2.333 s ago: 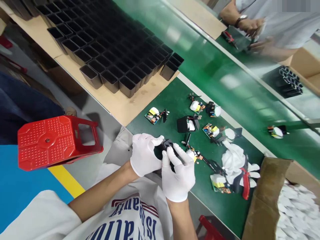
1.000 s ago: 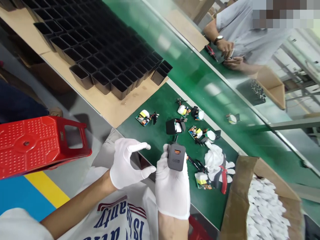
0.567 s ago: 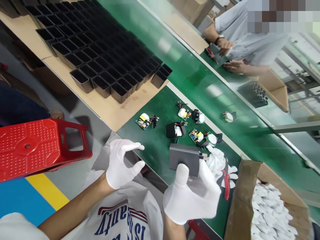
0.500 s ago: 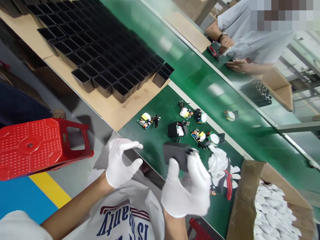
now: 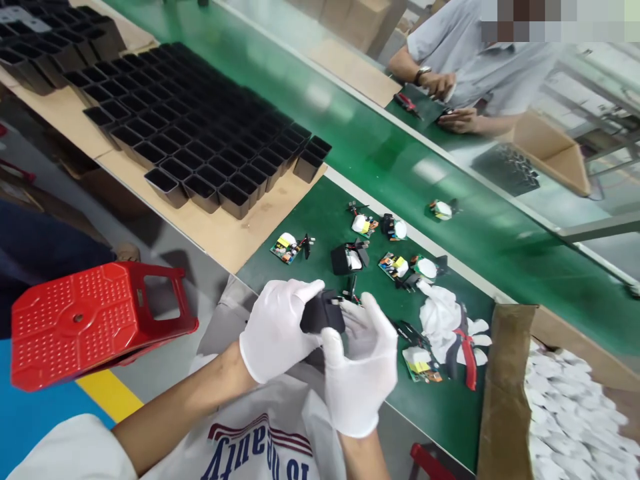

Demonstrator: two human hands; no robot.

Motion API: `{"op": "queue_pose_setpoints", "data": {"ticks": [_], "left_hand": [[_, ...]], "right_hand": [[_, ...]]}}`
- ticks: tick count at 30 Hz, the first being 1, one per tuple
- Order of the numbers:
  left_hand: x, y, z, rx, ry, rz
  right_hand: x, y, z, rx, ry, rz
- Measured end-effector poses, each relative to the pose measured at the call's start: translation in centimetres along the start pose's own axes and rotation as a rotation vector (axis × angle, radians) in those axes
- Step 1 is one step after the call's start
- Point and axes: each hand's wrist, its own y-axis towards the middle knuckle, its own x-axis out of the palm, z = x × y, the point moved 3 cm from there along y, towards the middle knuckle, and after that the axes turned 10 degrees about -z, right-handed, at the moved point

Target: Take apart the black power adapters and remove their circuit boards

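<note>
A black power adapter (image 5: 325, 315) with metal plug pins is held in front of me, between my two white-gloved hands. My left hand (image 5: 280, 330) is closed around its left side, thumb along the top edge. My right hand (image 5: 361, 367) has its thumb at the lower right corner and some fingers by the pin end; its index finger stands away. Just beyond lies a black case (image 5: 344, 259) with its end piece tilted out. Around it are a circuit board (image 5: 286, 247) with a plug piece wired on, and another board (image 5: 420, 363) beside my right hand.
Rows of black cases (image 5: 200, 170) stand on cardboard at the left. Red-handled cutters (image 5: 467, 357) lie by a white glove (image 5: 440, 317). A carton (image 5: 505, 393) holds white-wrapped pieces. A red stool (image 5: 75, 320) stands at left. Across the green belt (image 5: 360, 123), a co-worker's hands (image 5: 457, 120) handle something small.
My left hand, apart and open before, has moved right and closed on the adapter. The adapter has shifted left with its pin end turned towards me. The view has shifted slightly.
</note>
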Motion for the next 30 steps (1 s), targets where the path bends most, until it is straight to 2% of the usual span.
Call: {"op": "queue_pose_setpoints", "data": {"ticks": [3,6,10,13,17,19,21,23,25,27,30], "left_hand": [[-0.1,2.5,1.6,0.112,0.024,-0.057],[0.3,5.4,2.7,0.178,-0.005,-0.116],[1.3,9.7,4.1,0.251,-0.229,-0.271],[2.1,13.1,5.4,0.292,-0.377,-0.412],[4.3,18.7,7.7,0.356,-0.395,-0.539],[6.7,22.2,9.4,0.421,-0.353,-0.612],[10.1,26.0,11.1,0.453,-0.28,-0.683],[14.3,29.8,12.5,0.391,-0.228,-0.764],[18.4,33.0,13.6,0.339,-0.191,-0.799],[21.9,35.3,14.1,0.282,-0.14,-0.835],[25.3,37.1,13.7,0.19,-0.055,-0.884]], "right_hand": [[-3.4,3.1,-0.3,0.12,0.071,-0.119],[-6.6,6.2,0.1,0.142,0.095,-0.103],[-9.4,9.7,1.3,0.187,0.13,-0.112],[-11.1,12.3,2.2,0.163,0.206,-0.124],[-14.2,15.5,3.5,0.115,0.152,-0.072],[-16.1,16.5,4.6,0.124,0.078,0.081],[-17.8,16.8,5.9,0.15,0.057,0.279],[-19.1,16.7,7.3,0.178,0.096,0.415],[-19.8,16.2,8.6,0.211,0.145,0.466],[-20.2,15.4,9.6,0.264,0.144,0.462],[-20.8,13.6,10.3,0.355,0.092,0.396]]}}
